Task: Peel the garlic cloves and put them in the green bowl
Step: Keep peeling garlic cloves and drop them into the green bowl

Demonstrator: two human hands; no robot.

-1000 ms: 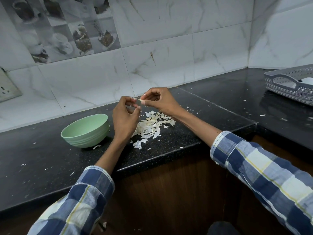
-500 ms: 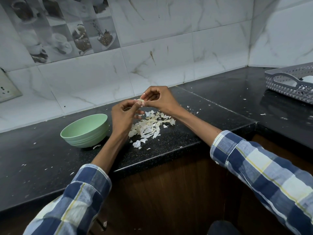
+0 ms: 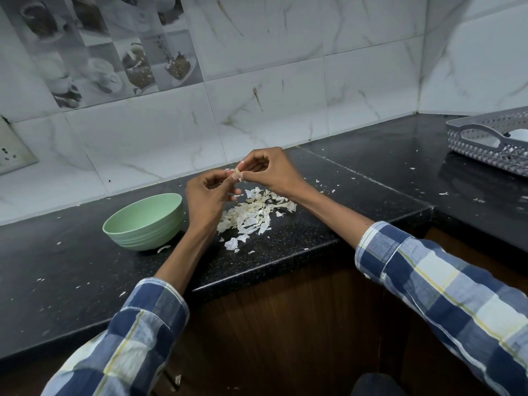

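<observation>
Head view: left hand (image 3: 206, 195) and right hand (image 3: 268, 170) both pinch one garlic clove (image 3: 237, 173) beside the bowl (image 3: 143, 221) — light, slick, papery-skinned; likely best held by its ends.

Black counter (image 3: 314, 232), green bowl (image 3: 143, 224), peels (image 3: 251, 215), basket (image 3: 485, 144)
</observation>
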